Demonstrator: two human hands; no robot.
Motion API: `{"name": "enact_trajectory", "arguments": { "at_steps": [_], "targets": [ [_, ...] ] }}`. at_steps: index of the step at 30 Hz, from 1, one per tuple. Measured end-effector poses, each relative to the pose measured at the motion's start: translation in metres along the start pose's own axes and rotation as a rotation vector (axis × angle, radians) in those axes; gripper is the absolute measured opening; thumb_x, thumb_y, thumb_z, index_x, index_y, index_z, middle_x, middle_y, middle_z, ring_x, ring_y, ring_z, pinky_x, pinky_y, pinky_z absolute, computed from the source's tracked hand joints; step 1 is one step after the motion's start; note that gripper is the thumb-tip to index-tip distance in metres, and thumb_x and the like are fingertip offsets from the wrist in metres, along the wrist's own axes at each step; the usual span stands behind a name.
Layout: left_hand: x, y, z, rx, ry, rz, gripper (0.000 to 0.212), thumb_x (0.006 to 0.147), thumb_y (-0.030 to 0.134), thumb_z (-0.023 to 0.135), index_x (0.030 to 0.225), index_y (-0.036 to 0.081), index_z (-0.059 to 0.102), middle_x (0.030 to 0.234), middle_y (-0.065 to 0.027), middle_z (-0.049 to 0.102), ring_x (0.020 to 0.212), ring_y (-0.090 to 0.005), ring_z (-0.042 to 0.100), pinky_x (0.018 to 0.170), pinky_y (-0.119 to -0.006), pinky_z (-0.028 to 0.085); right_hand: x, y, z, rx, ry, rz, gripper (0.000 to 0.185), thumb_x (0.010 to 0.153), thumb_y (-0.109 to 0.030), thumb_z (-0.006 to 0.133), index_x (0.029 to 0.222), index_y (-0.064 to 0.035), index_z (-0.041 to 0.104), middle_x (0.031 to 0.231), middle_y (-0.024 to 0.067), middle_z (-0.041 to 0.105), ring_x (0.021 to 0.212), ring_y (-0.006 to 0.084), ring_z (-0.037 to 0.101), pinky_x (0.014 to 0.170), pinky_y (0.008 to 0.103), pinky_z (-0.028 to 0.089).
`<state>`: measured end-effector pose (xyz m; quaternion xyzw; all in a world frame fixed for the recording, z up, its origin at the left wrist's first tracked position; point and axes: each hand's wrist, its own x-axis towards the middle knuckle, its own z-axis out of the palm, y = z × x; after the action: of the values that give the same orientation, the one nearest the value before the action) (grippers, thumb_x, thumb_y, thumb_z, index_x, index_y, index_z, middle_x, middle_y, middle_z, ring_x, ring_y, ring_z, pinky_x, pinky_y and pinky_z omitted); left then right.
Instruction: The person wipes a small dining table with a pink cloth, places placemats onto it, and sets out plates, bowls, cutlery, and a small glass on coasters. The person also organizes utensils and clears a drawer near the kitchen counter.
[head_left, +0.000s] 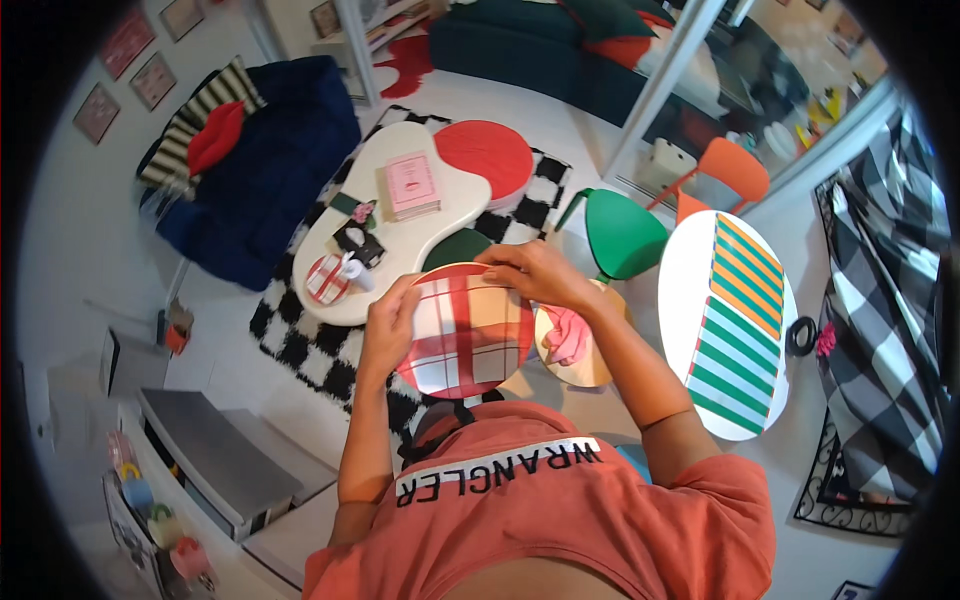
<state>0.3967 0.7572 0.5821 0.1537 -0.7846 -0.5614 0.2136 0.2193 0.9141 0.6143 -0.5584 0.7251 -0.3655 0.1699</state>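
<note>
Between my hands is a round plaid placemat or board in red, white and peach, held before my waist. My left hand grips its left edge, thumb along the rim. At its upper right edge, the fingers of my right hand curl over the rim. A pink cloth lies crumpled on a small round stool, beneath my right forearm. Another round plaid piece rests on the white coffee table, next to a white spray bottle.
On the coffee table are pink books and a black tissue box. A red round pouf and green chair stand beyond. Striped placemats cover part of a white oval table at right. A blue armchair is at left.
</note>
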Motion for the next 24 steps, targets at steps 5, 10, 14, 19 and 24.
{"name": "enact_trajectory", "arguments": {
  "at_steps": [5, 10, 14, 19, 24],
  "targets": [
    [0.085, -0.02, 0.07, -0.522, -0.376, -0.186, 0.03, 0.094, 0.021, 0.044, 0.112, -0.002, 0.053, 0.096, -0.0022, 0.059, 0.087, -0.0066, 0.052, 0.077, -0.02, 0.041, -0.042, 0.055, -0.044, -0.152, 0.25, 0.21, 0.018, 0.077, -0.02, 0.057, 0.087, -0.0059, 0.062, 0.076, 0.0152, 0.061, 0.072, 0.0322, 0.059, 0.062, 0.0391, 0.044],
    [0.142, -0.015, 0.133, -0.628, -0.511, -0.234, 0.041, 0.092, 0.03, 0.045, 0.119, -0.001, 0.048, 0.099, -0.0046, 0.06, 0.086, -0.0084, 0.055, 0.076, -0.023, 0.045, -0.105, 0.132, -0.083, 0.238, 0.699, 0.524, 0.015, 0.079, -0.01, 0.059, 0.089, 0.0012, 0.06, 0.07, 0.009, 0.061, 0.063, 0.0157, 0.057, 0.057, 0.0276, 0.043],
    [0.185, -0.027, 0.175, -0.636, -0.76, -0.312, 0.052, 0.091, 0.037, 0.045, 0.126, -0.002, 0.039, 0.101, -0.0123, 0.059, 0.081, -0.0153, 0.059, 0.071, -0.028, 0.049, -0.147, 0.168, -0.118, 0.6, 1.033, 0.71, 0.014, 0.082, -0.008, 0.057, 0.091, 0.0026, 0.059, 0.074, 0.0051, 0.061, 0.061, 0.01, 0.056, 0.054, 0.0232, 0.045],
    [0.249, -0.053, 0.228, -0.592, -0.902, -0.384, 0.051, 0.091, 0.035, 0.045, 0.124, -0.004, 0.039, 0.102, -0.0164, 0.058, 0.081, -0.0171, 0.06, 0.07, -0.029, 0.05, -0.192, 0.223, -0.158, 0.627, 1.367, 0.811, 0.015, 0.079, -0.007, 0.057, 0.087, 0.0056, 0.058, 0.072, 0.0086, 0.061, 0.056, 0.0145, 0.058, 0.049, 0.0264, 0.049],
    [0.325, -0.109, 0.259, -0.396, -0.827, -0.563, 0.043, 0.092, 0.028, 0.046, 0.122, -0.002, 0.042, 0.099, -0.0157, 0.059, 0.072, -0.0178, 0.061, 0.063, -0.026, 0.051, -0.246, 0.317, -0.185, 0.698, 1.847, 1.104, 0.01, 0.08, -0.001, 0.053, 0.087, 0.005, 0.055, 0.076, 0.0134, 0.062, 0.056, 0.0214, 0.061, 0.044, 0.0296, 0.051]
  ]
}}
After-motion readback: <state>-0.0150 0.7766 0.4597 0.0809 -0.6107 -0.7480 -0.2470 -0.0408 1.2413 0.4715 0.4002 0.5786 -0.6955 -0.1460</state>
